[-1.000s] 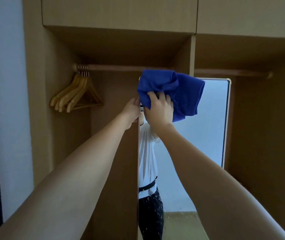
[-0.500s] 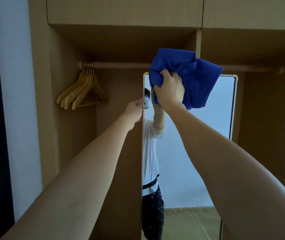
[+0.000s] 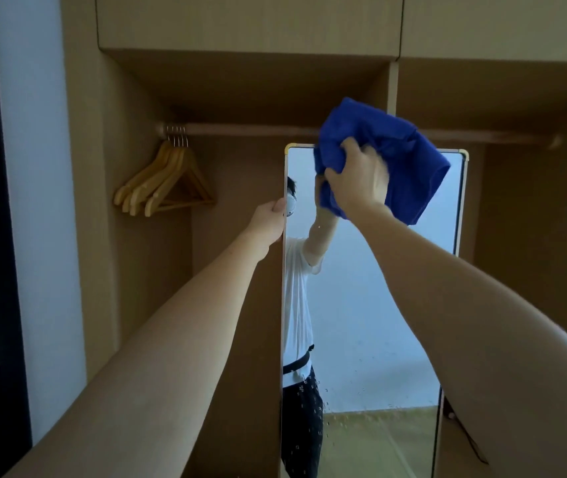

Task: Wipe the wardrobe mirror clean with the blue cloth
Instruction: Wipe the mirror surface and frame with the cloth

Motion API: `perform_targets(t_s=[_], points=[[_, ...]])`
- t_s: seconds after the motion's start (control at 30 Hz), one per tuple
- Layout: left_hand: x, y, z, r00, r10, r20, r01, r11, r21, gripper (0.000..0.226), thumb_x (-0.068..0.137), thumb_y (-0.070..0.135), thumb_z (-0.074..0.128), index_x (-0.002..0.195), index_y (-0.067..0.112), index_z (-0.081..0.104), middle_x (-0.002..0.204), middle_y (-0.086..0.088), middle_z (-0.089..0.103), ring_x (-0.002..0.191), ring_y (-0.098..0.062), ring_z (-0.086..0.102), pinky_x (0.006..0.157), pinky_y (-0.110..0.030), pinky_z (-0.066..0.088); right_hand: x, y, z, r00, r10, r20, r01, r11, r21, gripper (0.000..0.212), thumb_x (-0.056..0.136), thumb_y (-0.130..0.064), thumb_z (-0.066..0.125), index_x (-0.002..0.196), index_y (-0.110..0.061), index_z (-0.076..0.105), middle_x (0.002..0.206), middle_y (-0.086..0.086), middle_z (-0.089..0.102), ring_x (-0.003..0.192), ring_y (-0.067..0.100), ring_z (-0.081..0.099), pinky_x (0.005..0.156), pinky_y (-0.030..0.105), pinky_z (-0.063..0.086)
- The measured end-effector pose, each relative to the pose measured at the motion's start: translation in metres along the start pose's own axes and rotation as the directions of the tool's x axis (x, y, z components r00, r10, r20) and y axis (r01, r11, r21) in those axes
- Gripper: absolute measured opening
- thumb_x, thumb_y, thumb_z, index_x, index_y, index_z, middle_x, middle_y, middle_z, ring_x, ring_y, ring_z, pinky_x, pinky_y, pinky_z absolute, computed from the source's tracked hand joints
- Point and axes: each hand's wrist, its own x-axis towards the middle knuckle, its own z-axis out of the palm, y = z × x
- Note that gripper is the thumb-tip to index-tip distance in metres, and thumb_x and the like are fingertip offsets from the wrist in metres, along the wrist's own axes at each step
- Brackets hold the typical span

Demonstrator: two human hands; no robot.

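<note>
We saw both of the person's arms stretched forward and up toward the wardrobe mirror (image 3: 371,305), which stood upright inside the open wooden wardrobe (image 3: 240,81). The right hand (image 3: 357,181) was raised near the mirror's top edge, wrist slightly bent, its back turned to us. Its fingers were curled tightly into the blue cloth (image 3: 409,160), bunching it; the thumb sat at the lower left of the bundle. The cloth lay against the upper part of the glass, its top fold rising above the mirror's frame and its loose end hanging down to the right of the hand.

The left hand (image 3: 270,220) was lower, at the mirror's left edge. Its thumb lay along the front of the frame, and the other fingers went behind the edge, out of our sight, so it gripped the frame from the side. The left forearm ran straight from the lower left corner of the view.

Small droplets dotted the lower glass. 4 wooden hangers (image 3: 164,184) hung from the clothes rail (image 3: 257,129) to the left, well apart from both hands.
</note>
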Motion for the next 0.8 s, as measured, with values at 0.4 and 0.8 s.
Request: perform_targets(t_s=[0.4,0.8], points=[[-0.003,-0.002,0.003,0.999,-0.028,-0.02,0.028,0.999,0.023,0.049,0.105,0.044,0.038,0.146,0.019,0.045,0.142,-0.007,0.053,0.128,-0.029,0.052,0.11,-0.047,0.042,-0.046,0.001,0.023,0.989,-0.1,0.107,0.105,0.993,-0.048,0.027,0.087,-0.029,0.062,0.109,-0.014,0.058,0.104,0.012,0.063,0.087,0.034,0.059,0.066,0.034,0.04],[-0.002,-0.007,0.005,0.998,-0.057,-0.028,0.056,0.998,-0.036,0.05,0.105,0.045,0.039,0.148,0.019,0.042,0.121,-0.002,0.052,0.108,-0.022,0.053,0.093,-0.038,0.048,-0.044,0.007,0.03,0.993,-0.117,0.029,0.118,0.992,-0.047,0.027,0.084,-0.019,0.064,0.109,-0.01,0.062,0.102,0.016,0.065,0.087,0.039,0.06,0.073,0.042,0.047]])
